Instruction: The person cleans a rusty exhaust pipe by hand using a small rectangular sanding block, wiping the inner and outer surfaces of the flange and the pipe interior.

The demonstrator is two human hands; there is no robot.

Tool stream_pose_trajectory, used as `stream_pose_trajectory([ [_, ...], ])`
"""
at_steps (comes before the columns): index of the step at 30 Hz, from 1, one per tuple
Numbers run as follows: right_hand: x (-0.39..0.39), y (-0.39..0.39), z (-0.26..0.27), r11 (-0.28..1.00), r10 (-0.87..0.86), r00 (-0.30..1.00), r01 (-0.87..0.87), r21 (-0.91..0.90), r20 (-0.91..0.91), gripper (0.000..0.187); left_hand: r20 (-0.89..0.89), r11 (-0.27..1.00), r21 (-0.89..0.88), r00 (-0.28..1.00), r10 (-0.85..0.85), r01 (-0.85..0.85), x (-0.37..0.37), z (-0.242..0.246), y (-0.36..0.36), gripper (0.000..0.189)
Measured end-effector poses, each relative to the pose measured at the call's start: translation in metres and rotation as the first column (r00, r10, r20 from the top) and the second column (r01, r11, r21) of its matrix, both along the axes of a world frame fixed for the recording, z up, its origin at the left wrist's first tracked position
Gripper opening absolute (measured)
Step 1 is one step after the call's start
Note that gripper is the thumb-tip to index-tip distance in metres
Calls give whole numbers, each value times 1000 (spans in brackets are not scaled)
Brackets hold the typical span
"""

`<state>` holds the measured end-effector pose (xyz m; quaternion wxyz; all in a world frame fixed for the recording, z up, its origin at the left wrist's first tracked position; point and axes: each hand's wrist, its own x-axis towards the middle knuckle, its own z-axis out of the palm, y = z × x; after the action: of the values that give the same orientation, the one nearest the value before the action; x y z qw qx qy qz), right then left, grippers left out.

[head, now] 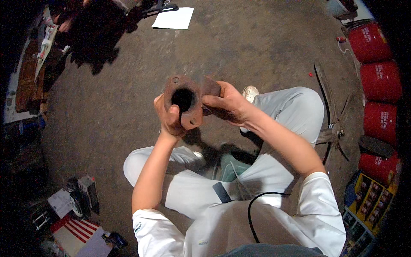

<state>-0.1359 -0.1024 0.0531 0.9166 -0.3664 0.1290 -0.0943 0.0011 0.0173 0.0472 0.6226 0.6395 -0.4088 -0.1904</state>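
A rusty cast-metal flanged pipe fitting (193, 110) is held up over the floor between my knees. Its flange faces me, showing a large dark round bore and a bolt hole at the upper and lower ends. My left hand (171, 120) grips the flange from the left, the thumb lying by the lip of the bore. On the right, my right hand (229, 104) pinches a flat brown piece (210, 86) behind the flange; whether it belongs to the fitting or is separate I cannot tell. The right fingertips are partly hidden.
Red containers (380, 80) line the right side, near a bladed metal piece (334, 128) on the floor. A compartmented yellow case (372, 199) lies lower right. White paper (175, 18) rests ahead. Boxes (77, 231) sit lower left, and a black cable (250, 218) crosses my lap.
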Motion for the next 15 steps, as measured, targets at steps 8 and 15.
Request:
stream_pose_trajectory([
  [8,8,14,15,966,72,994,-91,241,87,39,-447,985,-101,878,-173,143,25,-22,26,69],
  [15,41,58,2,885,-243,952,139,445,185,27,-595,929,-343,733,-330,140,44,-13,54,67],
])
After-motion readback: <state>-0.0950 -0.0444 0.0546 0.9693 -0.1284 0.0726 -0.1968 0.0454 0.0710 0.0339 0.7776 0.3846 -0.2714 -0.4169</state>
